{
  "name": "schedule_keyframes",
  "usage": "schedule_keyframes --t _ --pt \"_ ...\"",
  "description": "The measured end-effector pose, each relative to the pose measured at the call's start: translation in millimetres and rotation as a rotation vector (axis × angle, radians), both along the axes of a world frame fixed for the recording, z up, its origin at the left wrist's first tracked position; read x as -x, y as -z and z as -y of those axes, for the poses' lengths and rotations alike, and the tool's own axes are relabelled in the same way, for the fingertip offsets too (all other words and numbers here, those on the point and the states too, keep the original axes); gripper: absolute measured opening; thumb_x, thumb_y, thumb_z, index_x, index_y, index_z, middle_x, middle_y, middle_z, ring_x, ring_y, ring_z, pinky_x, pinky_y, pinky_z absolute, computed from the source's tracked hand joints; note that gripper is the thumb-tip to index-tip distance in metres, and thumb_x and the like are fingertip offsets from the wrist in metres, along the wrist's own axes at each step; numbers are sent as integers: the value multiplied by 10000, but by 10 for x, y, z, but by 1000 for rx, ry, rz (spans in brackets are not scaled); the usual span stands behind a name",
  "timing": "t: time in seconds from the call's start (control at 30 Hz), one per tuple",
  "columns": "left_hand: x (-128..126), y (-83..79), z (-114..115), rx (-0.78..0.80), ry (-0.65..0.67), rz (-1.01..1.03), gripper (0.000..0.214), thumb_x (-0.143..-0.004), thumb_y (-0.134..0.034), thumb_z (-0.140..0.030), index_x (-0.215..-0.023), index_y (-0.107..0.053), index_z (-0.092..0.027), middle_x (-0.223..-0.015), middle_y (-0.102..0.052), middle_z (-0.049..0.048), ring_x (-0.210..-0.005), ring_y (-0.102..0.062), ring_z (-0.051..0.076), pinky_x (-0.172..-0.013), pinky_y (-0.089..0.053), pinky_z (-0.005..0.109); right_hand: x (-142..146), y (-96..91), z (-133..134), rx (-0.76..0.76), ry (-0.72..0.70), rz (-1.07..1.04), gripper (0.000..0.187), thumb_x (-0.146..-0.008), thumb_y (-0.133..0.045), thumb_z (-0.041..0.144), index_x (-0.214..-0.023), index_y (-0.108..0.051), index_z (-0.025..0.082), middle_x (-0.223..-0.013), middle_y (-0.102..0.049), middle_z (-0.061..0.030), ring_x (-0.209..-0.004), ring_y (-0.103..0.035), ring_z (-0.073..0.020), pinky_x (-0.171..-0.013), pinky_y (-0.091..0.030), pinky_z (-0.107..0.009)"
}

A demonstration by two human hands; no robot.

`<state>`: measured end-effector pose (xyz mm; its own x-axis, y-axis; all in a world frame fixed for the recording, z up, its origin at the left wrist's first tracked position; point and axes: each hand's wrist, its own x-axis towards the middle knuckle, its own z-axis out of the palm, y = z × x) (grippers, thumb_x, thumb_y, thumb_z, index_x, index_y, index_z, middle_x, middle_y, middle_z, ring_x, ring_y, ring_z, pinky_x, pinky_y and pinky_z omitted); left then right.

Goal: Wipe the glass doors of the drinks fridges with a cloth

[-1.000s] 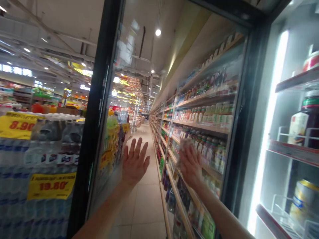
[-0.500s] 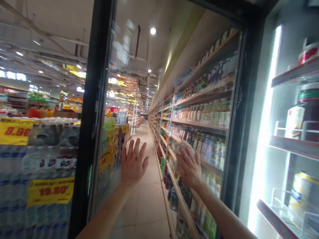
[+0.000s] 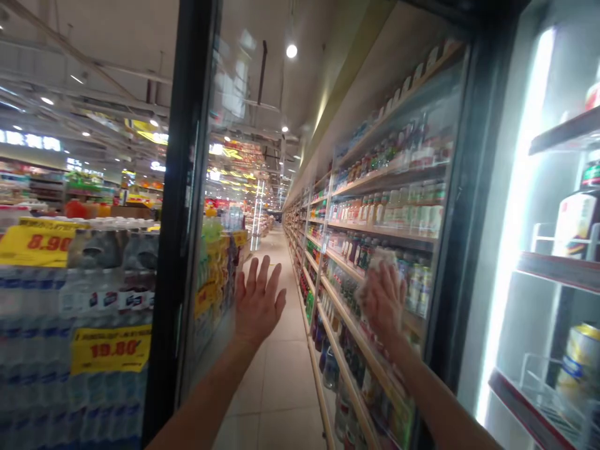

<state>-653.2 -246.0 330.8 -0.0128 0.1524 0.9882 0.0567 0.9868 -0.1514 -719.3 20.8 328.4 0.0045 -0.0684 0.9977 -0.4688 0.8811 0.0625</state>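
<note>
A glass door (image 3: pixel 281 381) in a black frame stands swung out in front of me, with the aisle showing through or on its pane. My left hand (image 3: pixel 259 300) lies against the glass left of the middle, fingers stretched and apart, holding nothing. Further right, my right hand (image 3: pixel 385 297) presses a pale crumpled cloth (image 3: pixel 382 257) to the glass. Most of the cloth is under the palm and fingers, and motion blurs its edges.
On the right is a lit cooler with shelves (image 3: pixel 557 272), holding bottles and a yellow-topped can (image 3: pixel 581 353). Stacked water bottles (image 3: pixel 37 356) with yellow price signs (image 3: pixel 111 349) stand left of the door's black frame (image 3: pixel 175 206).
My right hand has slid the cloth to the right across the glass. The left hand stays on the pane, nearly where it was. The view has shifted slightly.
</note>
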Motion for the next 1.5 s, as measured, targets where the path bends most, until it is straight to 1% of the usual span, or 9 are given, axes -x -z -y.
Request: schedule_keyframes --t 0.1,0.3,0.47,0.53,0.7,0.9,1.13,1.37,1.5 --pt "0 5 -6 -15 21 16 574 -867 -479 -282 -1412 -317 -204 -1465 -320 106 -1413 -125 228 -1155 -95 453 29 -117 21 295 49 21 464 -887 -335 270 -1320 -477 181 -1443 -371 -150 -1371 -266 -312 -1039 -256 -591" --pt "-30 -5 -8 9 -31 13 500 -864 -490 -279 -1345 -423 -156 -1427 -387 142 -1417 -109 223 -1150 -110 446 -208 86 393 -397 -92 -10 396 -857 -425 267 -1234 -546 271 -1350 -510 -40 -1364 -297 -223 -1132 -147 -482" --pt "-53 -13 -36 -3 -9 -2 463 -871 -476 -278 -1318 -456 -160 -1414 -409 133 -1417 -109 215 -1152 -114 437 -36 -57 26 194 57 42 455 -886 -348 269 -1313 -483 183 -1431 -387 -142 -1371 -265 -305 -1056 -252 -565" --pt "-50 -12 -40 -19 9 -8 483 -871 -474 -288 -1339 -433 -178 -1427 -392 117 -1416 -117 209 -1155 -108 428 -45 -62 48 249 54 58 473 -885 -349 271 -1333 -460 168 -1453 -348 -156 -1376 -244 -327 -1043 -262 -584" --pt "-41 -6 -13 -14 0 13 522 -863 -487 -276 -1369 -393 -193 -1443 -364 106 -1412 -134 213 -1156 -113 422 -205 235 302 -340 -65 38 441 -850 -456 236 -1287 -500 272 -1380 -475 -59 -1368 -292 -249 -1119 -186 -505" --pt "-13 3 -1 -4 29 3 559 -866 -474 -271 -1403 -335 -204 -1459 -332 99 -1411 -135 219 -1157 -107 434 -91 123 59 177 65 87 502 -890 -356 260 -1390 -377 217 -1471 -324 -141 -1388 -225 -320 -1041 -262 -599" --pt "2 1 24 18 -8 -8 578 -855 -498 -268 -1403 -331 -185 -1450 -345 127 -1410 -145 229 -1148 -133 448 -241 668 254 -415 -88 35 465 -832 -475 215 -1294 -490 265 -1359 -502 -51 -1376 -281 -233 -1137 -167 -501" --pt "2 5 0 -13 27 1 583 -865 -475 -275 -1419 -302 -214 -1466 -315 92 -1407 -146 224 -1158 -106 444 -2 655 -307 249 146 127 584 -888 -363 258 -1454 -229 208 -1502 -231 -178 -1395 -185 -357 -979 -329 -630" --pt "30 15 30 6 15 -9 608 -859 -490 -273 -1427 -282 -213 -1466 -316 98 -1404 -164 230 -1154 -123 447 -168 587 127 -218 -4 113 540 -858 -424 226 -1395 -367 253 -1452 -378 -88 -1392 -233 -281 -1088 -244 -552"
